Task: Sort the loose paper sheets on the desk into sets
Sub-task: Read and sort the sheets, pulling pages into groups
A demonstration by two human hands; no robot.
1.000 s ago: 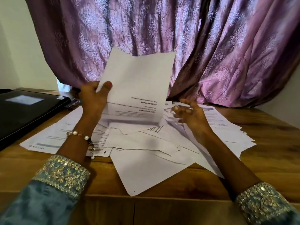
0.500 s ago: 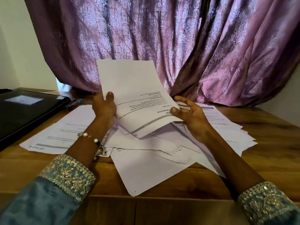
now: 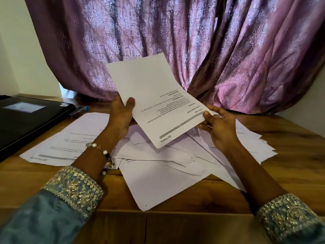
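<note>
Two hands point(image 3: 121, 117) point(image 3: 218, 127) gripping one sheet point(image 3: 158, 103)

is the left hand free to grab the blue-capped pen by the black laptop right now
Probably not yet. The left hand is pinching the raised white printed sheet, which the right hand also holds. The blue-capped pen lies uncovered on the wooden desk beside the black laptop, so only the grip hinders it.

Head camera looks forward-down, close over desk point(image 3: 290, 138).
</note>
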